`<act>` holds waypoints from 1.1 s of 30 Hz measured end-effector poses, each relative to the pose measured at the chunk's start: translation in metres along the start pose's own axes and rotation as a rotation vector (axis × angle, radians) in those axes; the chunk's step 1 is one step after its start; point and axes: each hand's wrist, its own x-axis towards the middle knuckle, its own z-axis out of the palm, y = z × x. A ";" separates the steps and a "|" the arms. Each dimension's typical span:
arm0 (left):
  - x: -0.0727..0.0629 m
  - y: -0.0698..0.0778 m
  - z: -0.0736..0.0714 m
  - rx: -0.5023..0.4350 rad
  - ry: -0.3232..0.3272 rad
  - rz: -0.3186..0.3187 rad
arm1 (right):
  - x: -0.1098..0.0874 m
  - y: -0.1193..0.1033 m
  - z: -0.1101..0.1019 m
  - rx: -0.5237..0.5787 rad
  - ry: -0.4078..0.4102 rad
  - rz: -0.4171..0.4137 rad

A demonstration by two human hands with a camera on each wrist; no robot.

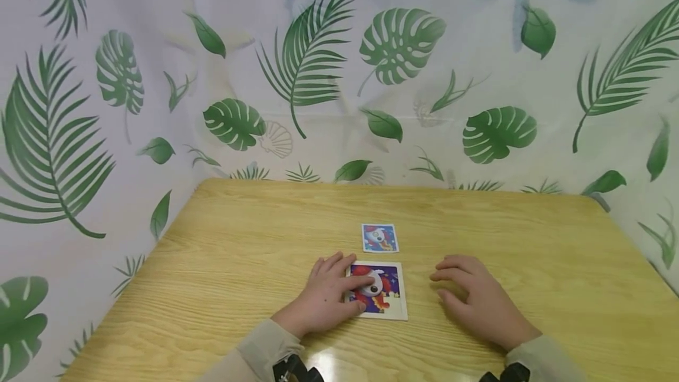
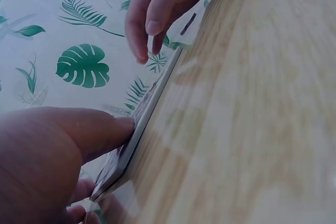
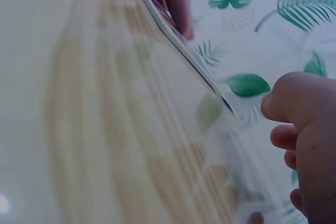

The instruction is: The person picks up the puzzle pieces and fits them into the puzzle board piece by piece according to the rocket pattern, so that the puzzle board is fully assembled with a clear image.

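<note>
A small framed jigsaw puzzle (image 1: 395, 310) lies flat on the table, showing a white cartoon dog with red ears on dark blue. A pale, jagged-edged patch shows at its lower right. My left hand (image 1: 328, 298) rests over its left side, index finger stretched across the picture and thumb on the lower edge. In the left wrist view the thumb (image 2: 107, 132) lies on the puzzle's top face. To the right of the puzzle, my right hand (image 1: 474, 299) hovers apart from it, fingers loosely bent and holding nothing. Part of the picture is hidden under my left hand.
Just beyond the puzzle lies a small picture card (image 1: 379, 238) with a similar dog. The wood-grain table (image 1: 254, 229) reaches back to a white cloth (image 1: 329, 152) printed with green leaves, which also hangs along the left and right sides.
</note>
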 end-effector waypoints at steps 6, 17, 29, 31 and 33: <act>0.001 0.001 0.002 0.002 -0.011 0.014 | -0.029 0.030 -0.024 0.012 0.039 0.104; 0.002 0.004 0.001 0.031 -0.026 0.040 | -0.060 0.067 -0.058 -0.010 -0.059 0.234; -0.002 -0.002 0.000 0.017 -0.020 0.026 | -0.047 0.067 -0.055 -0.013 -0.088 0.201; -0.002 -0.002 -0.001 0.009 -0.026 0.028 | -0.047 0.067 -0.055 -0.017 -0.080 0.195; -0.002 -0.002 -0.001 0.005 -0.030 0.031 | -0.047 0.067 -0.055 -0.020 -0.077 0.189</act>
